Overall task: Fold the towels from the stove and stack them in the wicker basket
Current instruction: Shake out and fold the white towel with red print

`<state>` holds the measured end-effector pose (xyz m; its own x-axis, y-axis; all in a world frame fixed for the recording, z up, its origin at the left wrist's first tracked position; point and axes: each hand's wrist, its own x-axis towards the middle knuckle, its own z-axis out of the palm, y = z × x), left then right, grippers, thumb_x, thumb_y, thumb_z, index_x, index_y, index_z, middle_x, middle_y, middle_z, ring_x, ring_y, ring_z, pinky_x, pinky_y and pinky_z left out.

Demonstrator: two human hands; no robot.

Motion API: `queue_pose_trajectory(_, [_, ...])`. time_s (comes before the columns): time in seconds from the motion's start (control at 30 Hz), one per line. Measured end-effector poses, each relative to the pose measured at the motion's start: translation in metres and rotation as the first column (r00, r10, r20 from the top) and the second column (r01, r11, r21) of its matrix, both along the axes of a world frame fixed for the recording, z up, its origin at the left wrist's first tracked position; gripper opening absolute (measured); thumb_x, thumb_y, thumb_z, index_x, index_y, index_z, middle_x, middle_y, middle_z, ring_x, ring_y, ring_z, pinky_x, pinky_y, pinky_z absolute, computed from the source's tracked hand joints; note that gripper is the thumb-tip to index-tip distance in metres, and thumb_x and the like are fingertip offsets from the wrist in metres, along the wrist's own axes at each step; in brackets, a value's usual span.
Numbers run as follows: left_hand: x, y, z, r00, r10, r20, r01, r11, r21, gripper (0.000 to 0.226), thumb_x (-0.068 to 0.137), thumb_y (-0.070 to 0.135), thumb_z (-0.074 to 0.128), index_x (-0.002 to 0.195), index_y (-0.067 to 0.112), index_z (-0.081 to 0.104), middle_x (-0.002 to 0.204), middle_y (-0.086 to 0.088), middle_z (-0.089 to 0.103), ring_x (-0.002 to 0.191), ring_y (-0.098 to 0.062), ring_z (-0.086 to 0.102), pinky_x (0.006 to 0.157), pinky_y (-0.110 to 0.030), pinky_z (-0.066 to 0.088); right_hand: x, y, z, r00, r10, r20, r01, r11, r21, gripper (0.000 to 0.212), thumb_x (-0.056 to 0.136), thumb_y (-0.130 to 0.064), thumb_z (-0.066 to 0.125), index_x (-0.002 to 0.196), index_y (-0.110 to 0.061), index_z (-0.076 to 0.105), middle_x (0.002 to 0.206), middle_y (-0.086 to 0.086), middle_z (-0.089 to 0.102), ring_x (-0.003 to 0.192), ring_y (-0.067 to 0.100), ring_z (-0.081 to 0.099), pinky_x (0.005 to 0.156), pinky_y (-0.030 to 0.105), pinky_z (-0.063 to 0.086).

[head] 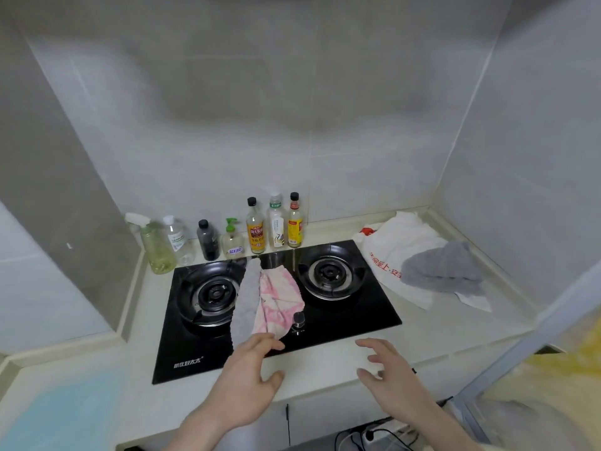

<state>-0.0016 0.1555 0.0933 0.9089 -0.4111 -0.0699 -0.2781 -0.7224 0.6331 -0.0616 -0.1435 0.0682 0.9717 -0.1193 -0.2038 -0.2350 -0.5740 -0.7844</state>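
Note:
A pink-and-white towel (279,297) lies crumpled between the two burners of the black stove (357,320), partly over a long grey towel (246,301). My left hand (250,369) reaches over the stove's front edge, its straight fingertips at the near corner of the pink towel. My right hand (387,366) hovers above the counter's front edge with fingers spread, holding nothing. Another grey towel (444,270) lies on a white plastic bag (390,252) to the right of the stove. No wicker basket is in view.
Several bottles (257,226) and a spray bottle (156,245) stand along the back wall behind the stove. A control knob (298,319) sits beside the pink towel. Tiled walls close in the counter (325,369) on the left, back and right.

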Motion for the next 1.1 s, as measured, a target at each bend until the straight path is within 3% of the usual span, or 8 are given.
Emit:
queue_pose_trajectory(0.1, [0.020,-0.054,0.005,1.000,-0.005,-0.025,0.005,1.000,0.011,0.042,0.092,0.039,0.064,0.132,0.042,0.053,0.140,0.030,0.038,0.131,0.005,0.038,0.107,-0.010,0.027,0.022,-0.058,-0.011,0.999,-0.013,-0.032,0.013,1.000,-0.016,0.040,0.096,-0.029,0.063,0.126,-0.050,0.051,0.134,-0.033,0.040,0.120,-0.006,0.050,0.089,0.015,0.046])
queue_pose_trajectory(0.2, [0.039,-0.099,0.006,1.000,-0.001,-0.014,0.001,1.000,0.021,0.043,0.090,0.042,0.064,0.131,0.046,0.053,0.142,0.029,0.039,0.134,0.005,0.039,0.113,-0.016,0.030,0.052,-0.118,-0.027,0.998,-0.030,-0.060,0.028,0.998,-0.049,0.040,0.094,-0.025,0.065,0.125,-0.046,0.054,0.137,-0.025,0.042,0.120,-0.001,0.053,0.082,0.012,0.046])
queue_pose_trajectory(0.3, [0.057,-0.138,0.003,1.000,-0.013,-0.026,0.015,0.997,0.074,0.044,0.091,0.042,0.064,0.133,0.045,0.052,0.146,0.027,0.036,0.138,0.002,0.036,0.117,-0.022,0.029,0.085,-0.174,-0.053,0.993,-0.038,-0.116,0.019,0.987,-0.160,0.046,0.093,-0.021,0.063,0.136,-0.033,0.054,0.147,-0.010,0.038,0.127,0.012,0.053,0.098,0.016,0.045])
queue_pose_trajectory(0.4, [0.070,-0.163,0.003,1.000,-0.012,-0.014,0.013,0.994,0.106,0.045,0.090,0.043,0.064,0.134,0.042,0.053,0.146,0.025,0.038,0.137,-0.002,0.039,0.117,-0.025,0.031,0.115,-0.209,-0.082,0.971,-0.030,-0.236,-0.029,0.970,-0.241,0.058,0.091,-0.020,0.063,0.147,-0.023,0.048,0.163,0.001,0.025,0.147,0.020,0.035,0.119,0.025,0.030])
queue_pose_trajectory(0.7, [0.092,-0.189,0.006,0.999,0.034,-0.041,-0.028,0.989,0.147,0.048,0.089,0.046,0.063,0.136,0.041,0.053,0.146,0.027,0.036,0.135,0.004,0.039,0.113,-0.019,0.032,0.181,-0.264,-0.137,0.916,-0.038,-0.398,-0.104,0.938,-0.330,0.072,0.091,-0.038,0.060,0.157,-0.026,0.034,0.171,0.003,0.002,0.158,0.019,-0.001,0.124,0.029,0.020])
queue_pose_trajectory(0.87, [0.098,-0.193,0.009,0.997,0.058,-0.045,-0.051,0.988,0.146,0.047,0.089,0.047,0.063,0.134,0.042,0.053,0.144,0.029,0.036,0.135,0.007,0.037,0.113,-0.016,0.031,0.205,-0.275,-0.158,0.901,-0.061,-0.428,-0.091,0.941,-0.326,0.063,0.089,-0.040,0.062,0.147,-0.019,0.051,0.159,0.010,0.033,0.152,0.022,0.024,0.116,0.020,0.024])
queue_pose_trajectory(1.03, [0.103,-0.199,0.007,0.995,0.081,-0.059,-0.071,0.985,0.158,0.047,0.086,0.050,0.063,0.132,0.045,0.054,0.142,0.033,0.036,0.131,0.007,0.041,0.109,-0.012,0.031,0.207,-0.278,-0.165,0.942,-0.074,-0.327,-0.051,0.932,-0.358,0.073,0.093,-0.037,0.054,0.156,-0.007,0.032,0.168,0.008,0.019,0.158,0.019,0.009,0.123,0.023,0.011])
queue_pose_trajectory(1.1, [0.106,-0.201,0.005,0.995,0.074,-0.066,-0.062,0.984,0.164,0.048,0.086,0.049,0.063,0.132,0.045,0.054,0.143,0.031,0.037,0.130,0.007,0.043,0.108,-0.011,0.031,0.208,-0.282,-0.164,0.959,-0.070,-0.273,-0.031,0.937,-0.347,0.063,0.089,-0.032,0.049,0.147,-0.008,0.044,0.159,0.004,0.036,0.153,0.017,0.026,0.121,0.021,0.020])
